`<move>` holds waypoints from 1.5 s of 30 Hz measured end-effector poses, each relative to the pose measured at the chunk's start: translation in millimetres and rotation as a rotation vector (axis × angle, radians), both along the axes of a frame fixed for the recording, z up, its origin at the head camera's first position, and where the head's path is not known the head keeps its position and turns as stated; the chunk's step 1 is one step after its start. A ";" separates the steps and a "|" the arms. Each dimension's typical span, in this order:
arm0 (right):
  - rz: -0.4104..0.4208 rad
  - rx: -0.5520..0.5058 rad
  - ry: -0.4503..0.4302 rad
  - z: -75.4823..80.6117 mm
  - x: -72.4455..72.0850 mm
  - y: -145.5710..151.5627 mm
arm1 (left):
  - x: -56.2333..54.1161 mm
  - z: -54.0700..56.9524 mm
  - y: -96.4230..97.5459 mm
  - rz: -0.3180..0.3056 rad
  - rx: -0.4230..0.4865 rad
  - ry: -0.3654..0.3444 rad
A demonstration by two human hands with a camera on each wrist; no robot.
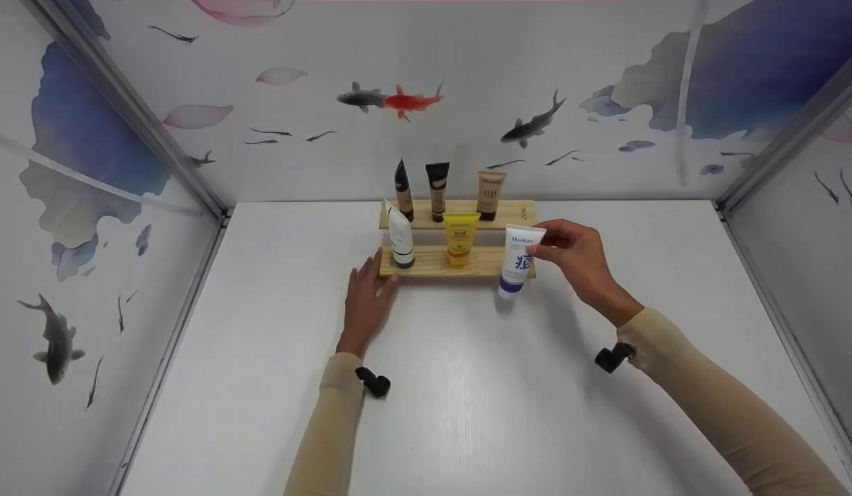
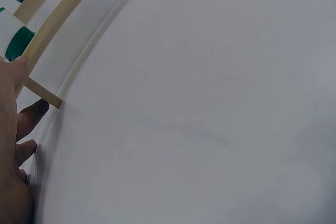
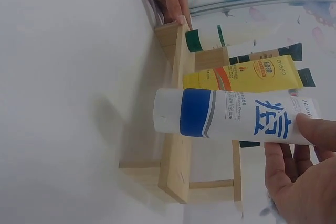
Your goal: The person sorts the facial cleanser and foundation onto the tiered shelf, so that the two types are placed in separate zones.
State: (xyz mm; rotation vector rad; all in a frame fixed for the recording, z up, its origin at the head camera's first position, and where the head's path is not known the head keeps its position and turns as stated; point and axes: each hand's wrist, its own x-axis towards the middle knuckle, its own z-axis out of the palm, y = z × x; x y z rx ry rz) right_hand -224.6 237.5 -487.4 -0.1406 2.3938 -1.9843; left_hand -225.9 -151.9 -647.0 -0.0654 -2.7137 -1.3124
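My right hand (image 1: 578, 260) pinches a white tube with a blue band (image 1: 520, 258) near its crimped end, cap down. In the right wrist view the tube (image 3: 236, 114) hangs in front of the wooden rack (image 3: 176, 169), apart from it. At the rack's left end my left hand (image 1: 368, 303) rests with its thumb on the front edge and its fingers along the side. On the front step stand a white tube with a green cap (image 1: 401, 238) and a yellow tube (image 1: 460, 240).
On the rack's back step are two dark-topped tubes, the slim one (image 1: 403, 191) and the flat-ended one (image 1: 437, 191), plus a pinkish-beige tube (image 1: 490, 195). The rack stands on a white table (image 1: 460, 386) near the back wall (image 1: 467, 55), printed with fish.
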 end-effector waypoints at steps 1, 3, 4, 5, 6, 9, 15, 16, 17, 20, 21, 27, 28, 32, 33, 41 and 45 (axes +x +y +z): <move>0.001 0.002 0.005 0.7 -1.6 -0.1 | 0.1 0.0 0.1 0.002 0.003 -0.005; 0.003 0.009 0.014 1.9 -4.4 -0.2 | 0.2 -0.2 0.5 0.003 -0.001 -0.013; 0.003 0.014 0.017 2.4 -5.6 -0.2 | 0.4 -0.2 0.7 0.003 -0.005 -0.015; 0.003 0.021 0.020 2.7 -6.9 -0.1 | 0.3 -0.2 0.9 0.001 -0.011 -0.013; 0.003 0.026 0.020 2.8 -8.1 -0.2 | 0.2 -0.4 1.1 0.000 -0.015 -0.012; -0.006 0.037 0.020 3.4 -11.1 -0.9 | -0.1 -1.5 1.2 -0.002 -0.028 -0.006; -0.021 0.041 0.031 8.6 -17.7 -5.4 | -0.7 -1.1 -0.7 -0.002 -0.022 -0.001; -0.025 0.041 0.034 9.4 -19.1 -6.3 | -0.9 -0.8 -0.9 -0.005 -0.020 -0.001; -0.025 0.039 0.039 9.6 -20.6 -7.1 | -1.0 0.1 -1.0 -0.008 -0.013 -0.001; -0.022 0.040 0.064 8.9 -23.8 -9.1 | -0.7 2.5 -0.6 -0.012 0.002 -0.006; -0.017 0.040 0.074 8.4 -24.8 -9.7 | -0.8 3.0 -0.6 -0.015 0.003 -0.005; 0.017 0.034 0.091 5.4 -28.9 -13.3 | 0.6 4.5 -0.2 -0.013 -0.002 -0.005; 0.020 0.036 0.091 5.1 -29.3 -13.9 | 0.8 4.5 -0.2 -0.013 -0.003 -0.001; 0.021 0.042 0.094 4.5 -31.1 -15.7 | 0.3 4.1 -0.3 -0.019 -0.013 0.020; 0.021 0.043 0.098 4.4 -31.7 -16.0 | 0.2 3.8 -0.3 -0.020 -0.016 0.024; 0.012 0.046 0.105 4.4 -34.0 -18.8 | 0.4 1.8 -0.3 -0.018 -0.009 0.021; 0.010 0.034 0.103 2.3 -34.8 -20.0 | 0.7 1.6 -1.5 -0.010 -0.007 0.011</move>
